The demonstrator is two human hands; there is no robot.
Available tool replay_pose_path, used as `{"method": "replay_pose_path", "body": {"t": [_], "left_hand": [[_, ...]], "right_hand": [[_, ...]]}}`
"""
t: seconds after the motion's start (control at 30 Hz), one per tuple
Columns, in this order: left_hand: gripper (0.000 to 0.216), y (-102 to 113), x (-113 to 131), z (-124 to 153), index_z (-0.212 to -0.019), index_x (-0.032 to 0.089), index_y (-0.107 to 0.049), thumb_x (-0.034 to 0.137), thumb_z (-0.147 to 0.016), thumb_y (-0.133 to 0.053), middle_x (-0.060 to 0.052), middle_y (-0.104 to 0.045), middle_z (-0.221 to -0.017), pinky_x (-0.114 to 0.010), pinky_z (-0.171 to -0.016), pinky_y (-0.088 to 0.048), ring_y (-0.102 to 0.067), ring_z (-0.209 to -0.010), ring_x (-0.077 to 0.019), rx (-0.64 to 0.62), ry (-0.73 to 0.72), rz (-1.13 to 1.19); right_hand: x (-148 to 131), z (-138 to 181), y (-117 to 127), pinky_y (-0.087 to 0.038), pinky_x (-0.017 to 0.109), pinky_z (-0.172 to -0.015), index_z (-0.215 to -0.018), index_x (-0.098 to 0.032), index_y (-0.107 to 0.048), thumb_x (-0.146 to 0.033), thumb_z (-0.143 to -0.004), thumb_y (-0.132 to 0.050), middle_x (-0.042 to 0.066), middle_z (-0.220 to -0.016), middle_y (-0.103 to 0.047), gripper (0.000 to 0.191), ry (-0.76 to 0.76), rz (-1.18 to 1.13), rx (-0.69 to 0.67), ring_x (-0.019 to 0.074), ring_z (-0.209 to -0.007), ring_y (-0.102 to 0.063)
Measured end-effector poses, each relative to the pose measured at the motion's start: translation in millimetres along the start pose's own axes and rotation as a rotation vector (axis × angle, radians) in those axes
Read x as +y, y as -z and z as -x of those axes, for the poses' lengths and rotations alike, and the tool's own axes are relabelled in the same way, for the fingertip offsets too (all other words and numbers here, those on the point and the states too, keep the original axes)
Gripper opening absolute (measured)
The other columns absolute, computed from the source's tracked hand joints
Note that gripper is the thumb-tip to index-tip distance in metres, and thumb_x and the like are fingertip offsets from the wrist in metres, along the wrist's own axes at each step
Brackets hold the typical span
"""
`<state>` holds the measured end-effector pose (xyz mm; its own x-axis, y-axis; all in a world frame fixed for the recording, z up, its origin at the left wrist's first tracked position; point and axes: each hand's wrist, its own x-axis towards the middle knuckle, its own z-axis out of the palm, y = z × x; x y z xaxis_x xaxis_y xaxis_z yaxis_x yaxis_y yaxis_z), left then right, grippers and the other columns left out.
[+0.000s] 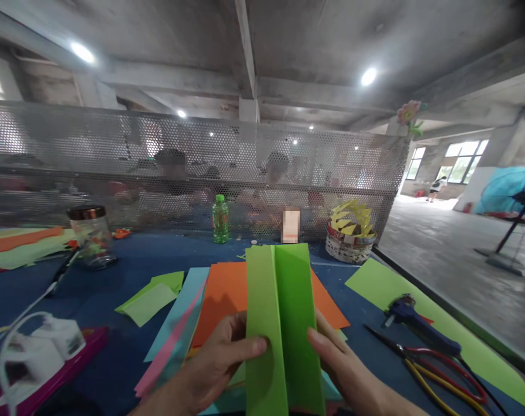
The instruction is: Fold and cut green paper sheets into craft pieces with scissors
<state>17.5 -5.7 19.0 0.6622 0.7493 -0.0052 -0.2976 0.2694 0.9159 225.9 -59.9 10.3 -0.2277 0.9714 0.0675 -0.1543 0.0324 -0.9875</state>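
A folded green paper sheet [282, 323] stands upright in front of me, creased down its middle. My left hand [219, 361] grips its left edge, thumb pressed on the front. My right hand [343, 364] holds the right edge, thumb on the front as well. Behind the green sheet lie an orange sheet [221, 297] and light blue and pink sheets [180, 320] on the blue table [115, 358].
A blue glue gun [414, 323] and scissors with red and yellow handles [440, 375] lie at right on a green sheet [384, 286]. Farther back: a glass jar [91, 237], a green bottle [220, 219], a woven paper basket [349, 234], a perforated metal screen [193, 167]. White charger [50, 346] at left.
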Motion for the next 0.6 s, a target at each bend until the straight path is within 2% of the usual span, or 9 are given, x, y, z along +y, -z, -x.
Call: {"method": "replay_pose_path", "body": {"t": [0.07, 0.13, 0.27, 0.37, 0.47, 0.53, 0.6], "left_hand": [[0.034, 4, 1, -1, -0.100, 0.015, -0.074, 0.026, -0.068, -0.078, -0.013, -0.074, -0.097, -0.039, -0.083, -0.052, -0.069, -0.091, -0.0300, 0.010, 0.014, 0.066], [0.031, 8, 2, -4, -0.095, 0.014, -0.074, 0.025, -0.066, -0.078, -0.013, -0.075, -0.091, -0.038, -0.077, -0.054, -0.071, -0.081, -0.0278, 0.066, 0.010, 0.121], [0.030, 14, 9, -8, -0.091, 0.015, -0.074, 0.021, -0.062, -0.078, -0.011, -0.076, -0.085, -0.036, -0.071, -0.056, -0.071, -0.073, -0.0253, 0.174, -0.001, 0.169], [0.031, 16, 14, -9, -0.095, 0.015, -0.073, 0.021, -0.064, -0.076, -0.011, -0.076, -0.087, -0.037, -0.073, -0.056, -0.071, -0.075, -0.0263, 0.223, -0.001, 0.157], [0.033, 19, 18, -10, -0.098, 0.015, -0.071, 0.022, -0.066, -0.075, -0.010, -0.076, -0.088, -0.037, -0.073, -0.056, -0.072, -0.076, -0.0270, 0.268, -0.020, 0.111], [0.035, 23, 19, -11, -0.101, 0.015, -0.070, 0.023, -0.068, -0.074, -0.009, -0.076, -0.089, -0.037, -0.073, -0.056, -0.071, -0.076, -0.0266, 0.291, -0.014, 0.084], [0.038, 29, 22, -12, -0.107, 0.015, -0.067, 0.024, -0.070, -0.072, -0.009, -0.075, -0.090, -0.038, -0.073, -0.056, -0.071, -0.075, -0.0264, 0.292, 0.000, 0.077]], "right_hand": [[-2, -3, 2, -0.047, 0.044, -0.093, -0.142, -0.033, -0.037, -0.053, -0.089, -0.052, 0.005, -0.137, -0.053, 0.058, 0.004, -0.107, -0.048, 0.0299, -0.120, -0.054], [-6, -5, 2, -0.046, 0.047, -0.094, -0.138, -0.028, -0.044, -0.058, -0.089, -0.047, 0.009, -0.130, -0.059, 0.057, -0.014, -0.161, -0.074, 0.0316, -0.116, -0.057], [-10, -11, 2, -0.043, 0.047, -0.098, -0.133, -0.022, -0.048, -0.057, -0.084, -0.055, 0.013, -0.125, -0.062, 0.060, 0.029, -0.227, -0.018, 0.0317, -0.115, -0.058], [-5, -17, 8, -0.050, 0.041, -0.088, -0.130, -0.025, -0.048, -0.052, -0.079, -0.067, 0.011, -0.125, -0.062, 0.060, 0.028, -0.240, 0.092, 0.0286, -0.108, -0.062], [2, -23, 17, -0.053, 0.032, -0.073, -0.121, -0.024, -0.054, -0.042, -0.071, -0.078, 0.007, -0.107, -0.068, 0.058, -0.045, -0.217, 0.211, 0.0209, -0.086, -0.067], [6, -26, 22, -0.050, 0.024, -0.063, -0.107, -0.020, -0.062, -0.039, -0.070, -0.081, 0.002, -0.087, -0.069, 0.046, -0.066, -0.220, 0.252, 0.0137, -0.068, -0.064], [6, -27, 27, -0.046, 0.019, -0.055, -0.088, -0.017, -0.066, -0.038, -0.071, -0.080, -0.001, -0.073, -0.063, 0.030, -0.062, -0.205, 0.300, 0.0090, -0.059, -0.057]]}}
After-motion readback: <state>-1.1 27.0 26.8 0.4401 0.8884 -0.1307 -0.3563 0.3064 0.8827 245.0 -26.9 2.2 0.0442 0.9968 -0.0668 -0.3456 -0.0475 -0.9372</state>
